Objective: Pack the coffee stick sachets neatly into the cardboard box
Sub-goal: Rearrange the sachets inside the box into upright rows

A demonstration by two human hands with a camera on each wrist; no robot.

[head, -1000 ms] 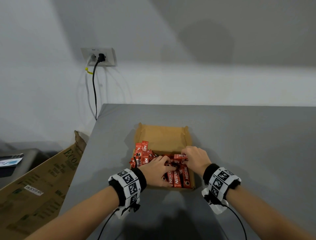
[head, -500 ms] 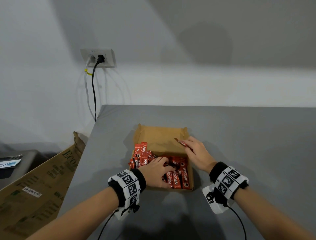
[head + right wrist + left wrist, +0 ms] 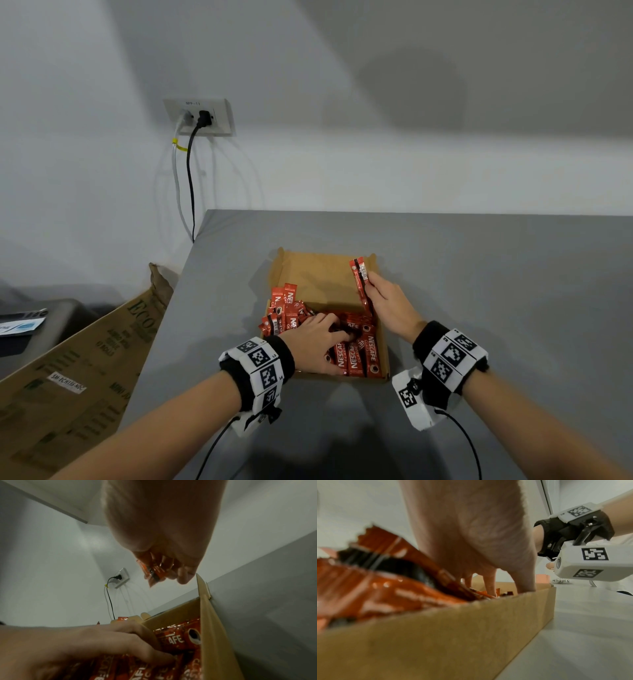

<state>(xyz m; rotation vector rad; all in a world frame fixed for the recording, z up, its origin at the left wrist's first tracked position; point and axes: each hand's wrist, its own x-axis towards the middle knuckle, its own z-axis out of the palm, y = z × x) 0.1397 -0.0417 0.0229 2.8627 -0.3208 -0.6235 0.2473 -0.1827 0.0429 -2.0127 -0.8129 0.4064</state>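
Note:
A shallow open cardboard box (image 3: 318,274) lies on the grey table; its near half holds several red coffee stick sachets (image 3: 356,353), and a loose heap (image 3: 284,313) leans over its left wall. My left hand (image 3: 317,339) rests palm down in the box with curled fingertips pressing on the sachets (image 3: 164,658). My right hand (image 3: 383,301) is raised over the box's right wall and pinches a sachet (image 3: 361,284), which stands almost upright; the right wrist view shows its red end (image 3: 152,572) between thumb and fingers. The box's far half is bare.
The grey table (image 3: 496,291) runs right and forward of the box. A large flattened printed carton (image 3: 75,370) leans at the table's left edge. A wall socket (image 3: 200,116) with two cables hangs at the back left. Wrist cables trail toward me.
My right hand has lifted a sachet out of the box's near part and carried it up and back along the right wall, turning it upright. The left hand has stayed on the sachets.

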